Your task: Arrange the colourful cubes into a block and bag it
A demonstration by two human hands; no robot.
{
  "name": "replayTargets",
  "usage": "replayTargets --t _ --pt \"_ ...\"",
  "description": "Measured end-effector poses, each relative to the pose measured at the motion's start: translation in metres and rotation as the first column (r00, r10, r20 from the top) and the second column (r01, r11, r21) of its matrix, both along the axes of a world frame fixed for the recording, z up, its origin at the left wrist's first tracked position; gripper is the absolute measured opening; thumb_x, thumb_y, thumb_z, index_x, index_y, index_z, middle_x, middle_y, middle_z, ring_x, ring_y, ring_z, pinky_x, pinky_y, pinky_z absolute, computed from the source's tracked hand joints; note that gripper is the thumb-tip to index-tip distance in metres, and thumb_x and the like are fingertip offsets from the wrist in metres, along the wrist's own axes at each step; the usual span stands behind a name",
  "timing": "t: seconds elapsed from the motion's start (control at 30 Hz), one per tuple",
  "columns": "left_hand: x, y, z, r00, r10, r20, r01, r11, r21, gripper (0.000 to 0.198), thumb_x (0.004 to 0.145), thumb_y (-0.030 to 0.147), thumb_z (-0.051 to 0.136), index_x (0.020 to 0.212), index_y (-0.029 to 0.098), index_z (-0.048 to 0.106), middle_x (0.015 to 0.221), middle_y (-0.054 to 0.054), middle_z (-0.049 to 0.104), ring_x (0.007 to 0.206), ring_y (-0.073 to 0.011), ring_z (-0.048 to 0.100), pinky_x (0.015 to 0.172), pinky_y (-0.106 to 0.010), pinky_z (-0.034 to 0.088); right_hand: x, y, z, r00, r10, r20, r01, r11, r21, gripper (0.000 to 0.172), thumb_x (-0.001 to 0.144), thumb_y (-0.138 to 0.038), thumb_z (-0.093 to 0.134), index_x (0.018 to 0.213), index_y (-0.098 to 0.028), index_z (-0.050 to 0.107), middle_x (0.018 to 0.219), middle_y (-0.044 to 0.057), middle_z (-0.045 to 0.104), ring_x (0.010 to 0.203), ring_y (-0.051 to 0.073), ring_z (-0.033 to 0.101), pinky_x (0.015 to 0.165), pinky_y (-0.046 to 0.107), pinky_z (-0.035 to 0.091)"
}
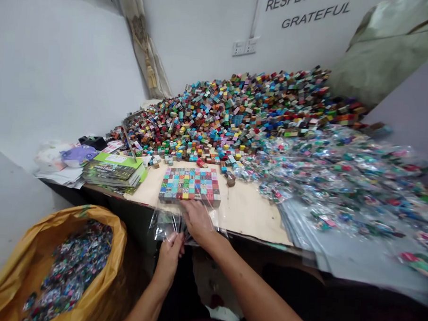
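Observation:
A flat rectangular block of small coloured, patterned cubes (189, 182) lies near the table's front edge, inside or under a clear plastic bag (165, 221). The bag's loose end hangs over the edge toward me. My left hand (172, 249) is closed, pinching that gathered plastic below the table edge. My right hand (198, 220) lies over the bag, its fingers stretched out against the block's near side. Its thumb side is partly hidden by plastic and glare.
Loose coloured cubes (216, 108) form a large heap at the back. Packed clear bags (341, 171) cover the right side. Green booklets (112, 170) are stacked left, beside a purple plush toy (78, 155). A yellow sack (101, 214) of small colourful items stands at lower left.

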State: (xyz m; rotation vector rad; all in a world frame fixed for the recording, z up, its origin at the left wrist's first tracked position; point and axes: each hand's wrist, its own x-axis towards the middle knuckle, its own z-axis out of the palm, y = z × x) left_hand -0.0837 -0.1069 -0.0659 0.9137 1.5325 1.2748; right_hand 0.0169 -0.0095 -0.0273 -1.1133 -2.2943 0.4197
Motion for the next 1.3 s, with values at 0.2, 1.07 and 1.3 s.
replayTargets --t 0.2,1.07,1.3 --pt "0.017 0.000 -0.010 0.958 0.030 0.285 -0.016 0.998 -0.053 0.051 0.066 0.065 0.066 0.067 0.015 0.057 0.056 0.002 0.051 0.054 -0.0094 0.043 0.053 -0.021 0.031 0.016 -0.006 0.002 0.997 -0.046 0.059 0.046 0.999 0.005 0.031 0.085 -0.013 0.049 0.113 -0.014 0.062 0.104 0.011 0.060 0.096 0.025 0.048 0.087 0.038 0.038" --pt "0.002 -0.005 -0.015 0.993 0.051 0.110 -0.052 0.999 0.002 0.050 0.068 0.063 0.063 0.059 0.014 0.054 0.051 0.003 0.045 0.052 -0.0098 0.035 0.052 -0.023 0.026 -0.065 -0.002 0.006 0.964 0.247 0.100 -0.244 0.969 -0.038 0.039 0.085 -0.011 0.052 0.122 -0.020 0.058 0.124 0.005 0.056 0.106 0.022 0.048 0.090 0.036 0.041" --pt "0.026 -0.002 -0.012 0.918 -0.024 0.396 0.039 0.999 -0.030 0.038 0.066 0.047 0.071 0.084 0.014 0.067 0.075 -0.004 0.066 0.077 -0.0197 0.057 0.074 -0.029 0.043 0.002 -0.025 -0.005 0.991 0.132 0.012 -0.132 0.991 0.021 0.040 0.083 -0.006 0.045 0.120 -0.015 0.060 0.117 0.010 0.058 0.110 0.021 0.048 0.099 0.035 0.039"
